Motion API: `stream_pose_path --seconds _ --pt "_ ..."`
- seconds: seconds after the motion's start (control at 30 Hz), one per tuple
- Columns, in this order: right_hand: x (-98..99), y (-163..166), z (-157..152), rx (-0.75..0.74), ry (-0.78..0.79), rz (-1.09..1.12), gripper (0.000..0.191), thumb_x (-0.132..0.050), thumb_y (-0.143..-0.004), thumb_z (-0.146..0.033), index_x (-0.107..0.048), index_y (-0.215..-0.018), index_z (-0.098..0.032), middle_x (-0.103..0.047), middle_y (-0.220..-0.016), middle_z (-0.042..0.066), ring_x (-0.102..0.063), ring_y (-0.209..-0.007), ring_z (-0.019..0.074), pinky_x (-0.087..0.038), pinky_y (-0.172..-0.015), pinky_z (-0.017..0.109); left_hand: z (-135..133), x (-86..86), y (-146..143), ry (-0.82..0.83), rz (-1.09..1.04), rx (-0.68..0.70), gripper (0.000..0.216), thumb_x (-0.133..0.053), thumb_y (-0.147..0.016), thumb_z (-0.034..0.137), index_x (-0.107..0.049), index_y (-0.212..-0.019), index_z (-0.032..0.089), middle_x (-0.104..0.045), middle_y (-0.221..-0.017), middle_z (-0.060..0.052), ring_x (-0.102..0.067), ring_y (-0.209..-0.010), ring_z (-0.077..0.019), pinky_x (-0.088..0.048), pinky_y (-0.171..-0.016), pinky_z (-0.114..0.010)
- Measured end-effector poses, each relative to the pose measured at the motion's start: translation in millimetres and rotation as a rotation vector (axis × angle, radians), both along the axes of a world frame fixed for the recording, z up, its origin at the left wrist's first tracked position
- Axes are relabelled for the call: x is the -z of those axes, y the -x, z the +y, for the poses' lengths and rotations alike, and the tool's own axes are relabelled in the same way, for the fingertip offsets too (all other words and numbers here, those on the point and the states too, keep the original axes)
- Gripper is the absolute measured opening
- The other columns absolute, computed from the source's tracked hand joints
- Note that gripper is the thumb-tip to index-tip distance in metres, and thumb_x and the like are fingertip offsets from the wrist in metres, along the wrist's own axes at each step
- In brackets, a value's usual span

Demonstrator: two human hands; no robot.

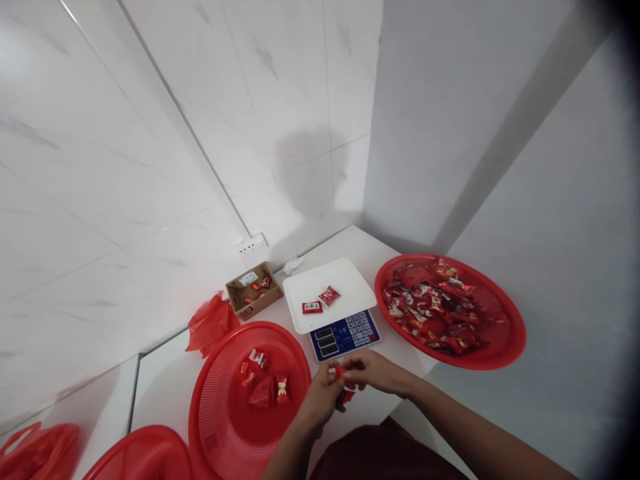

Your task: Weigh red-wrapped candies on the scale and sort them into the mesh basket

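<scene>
Two hands meet low centre, just in front of the scale (344, 335). The left hand (320, 399) and right hand (374, 372) each pinch one small red packet (340, 371) between thumb and fingertips, the other fingers curled in. The packet sits in the gap between the hands, above the table edge, mostly covered. Its long axis looks roughly left-right, one end in each hand, so neither hand is nearer. A red scrap shows just below at the left fingers; cannot tell if it is the same packet.

The scale's white pan (325, 277) lies straight ahead of the hands, near, with two packets (312, 307) on it. The round tray (515, 327) with a heap of packets (435, 307) is off to the right, closer to the right hand. The mesh basket (225, 420), holding a few packets, is just beside the left hand on its left. The cardboard box (255, 308) and the red bag (210, 323) sit farther back left.
</scene>
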State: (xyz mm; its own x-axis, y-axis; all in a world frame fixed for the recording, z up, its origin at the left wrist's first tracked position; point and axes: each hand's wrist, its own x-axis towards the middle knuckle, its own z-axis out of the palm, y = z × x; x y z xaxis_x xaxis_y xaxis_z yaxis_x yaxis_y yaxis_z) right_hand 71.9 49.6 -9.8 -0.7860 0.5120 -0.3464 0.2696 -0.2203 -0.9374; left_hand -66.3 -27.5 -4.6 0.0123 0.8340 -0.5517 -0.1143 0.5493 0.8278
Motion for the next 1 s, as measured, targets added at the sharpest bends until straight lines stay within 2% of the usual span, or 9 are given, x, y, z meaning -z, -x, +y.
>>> stream_pose_path --seconds 0.1,0.2,0.3,0.4,0.5,0.6,0.67,0.83,1.0 --pt "8.5 0 8 0.085 0.092 -0.021 0.025 -0.063 -0.067 -0.033 -0.065 -0.082 -0.014 -0.064 -0.069 0.001 -0.056 -0.063 0.0112 -0.045 -0.059 0.023 -2 1.4 4 0.051 -0.041 -0.138 0.035 -0.061 -0.066 0.039 -0.047 -0.091 0.02 -0.06 -0.07 0.0 -0.051 -0.058 -0.0107 -0.037 -0.053 -0.024" --pt "19.5 7 27 0.338 0.167 -0.017 0.029 -0.067 -0.065 -0.037 -0.064 -0.08 -0.013 -0.063 -0.069 0.003 -0.056 -0.063 0.0108 -0.048 -0.063 0.025 -4 4.8 9 0.121 -0.195 -0.321 0.029 -0.064 -0.065 0.036 -0.05 -0.084 0.019 -0.061 -0.078 -0.001 -0.054 -0.067 -0.0103 -0.043 -0.063 -0.026" --pt "26.4 17 51 0.617 0.298 0.062 0.034 -0.068 -0.065 -0.036 -0.061 -0.09 -0.015 -0.063 -0.09 0.007 -0.059 -0.08 0.0137 -0.049 -0.076 0.027 -7 8.4 15 0.151 -0.391 -0.41 0.02 -0.067 -0.065 0.025 -0.053 -0.078 0.018 -0.06 -0.076 0.0 -0.055 -0.069 -0.0086 -0.044 -0.071 -0.025" --pt "26.4 23 60 0.727 0.306 0.035 0.05 -0.068 -0.066 -0.035 -0.053 -0.11 -0.017 -0.055 -0.114 0.011 -0.053 -0.103 0.0186 -0.047 -0.083 0.03 -9 10.4 20 0.101 -0.502 -0.42 0.022 -0.067 -0.06 0.01 -0.057 -0.079 0.017 -0.06 -0.075 0.0 -0.056 -0.071 -0.0078 -0.044 -0.077 -0.024" --pt "22.6 23 46 0.553 0.205 -0.05 0.055 -0.066 -0.067 -0.035 -0.05 -0.116 -0.017 -0.052 -0.119 0.013 -0.052 -0.105 0.0204 -0.046 -0.081 0.032 -11 9.4 20 0.08 -0.508 -0.381 0.022 -0.067 -0.062 0.013 -0.057 -0.081 0.016 -0.061 -0.079 -0.001 -0.058 -0.076 -0.0094 -0.044 -0.08 -0.024" --pt "19.4 19 19 0.148 0.134 -0.02 0.04 -0.06 -0.07 -0.037 -0.059 -0.103 -0.015 -0.063 -0.098 0.008 -0.058 -0.085 0.0168 -0.046 -0.074 0.031 -12 7.0 16 0.089 -0.393 -0.265 0.028 -0.068 -0.066 0.03 -0.053 -0.085 0.017 -0.061 -0.084 -0.003 -0.06 -0.075 -0.0117 -0.046 -0.073 -0.026" --pt "18.4 17 4 -0.02 0.063 0.005 0.027 -0.057 -0.072 -0.034 -0.064 -0.088 -0.014 -0.066 -0.08 0.003 -0.057 -0.071 0.0135 -0.045 -0.068 0.027 -13 7.1 12 0.079 -0.256 -0.179 0.035 -0.067 -0.065 0.038 -0.048 -0.086 0.018 -0.061 -0.083 -0.003 -0.06 -0.068 -0.0126 -0.046 -0.064 -0.027" --pt "17.1 13 -9 0.103 -0.061 -0.112 0.012 -0.053 -0.069 -0.023 -0.061 -0.071 -0.014 -0.062 -0.063 0.0 -0.054 -0.058 0.0111 -0.041 -0.055 0.022 -12 12.3 5 0.074 -0.033 -0.089 0.041 -0.065 -0.062 0.048 -0.041 -0.08 0.02 -0.059 -0.075 0.0 -0.059 -0.057 -0.0125 -0.044 -0.054 -0.026" --pt "18.3 -3 4 0.124 -0.051 -0.095 0.01 -0.052 -0.069 -0.022 -0.059 -0.067 -0.015 -0.059 -0.056 -0.002 -0.052 -0.052 0.0095 -0.041 -0.052 0.021 -7 6.2 4 0.016 0.017 0.02 0.036 -0.062 -0.064 0.048 -0.055 -0.08 0.017 -0.06 -0.075 -0.002 -0.056 -0.06 -0.0127 -0.043 -0.056 -0.026"
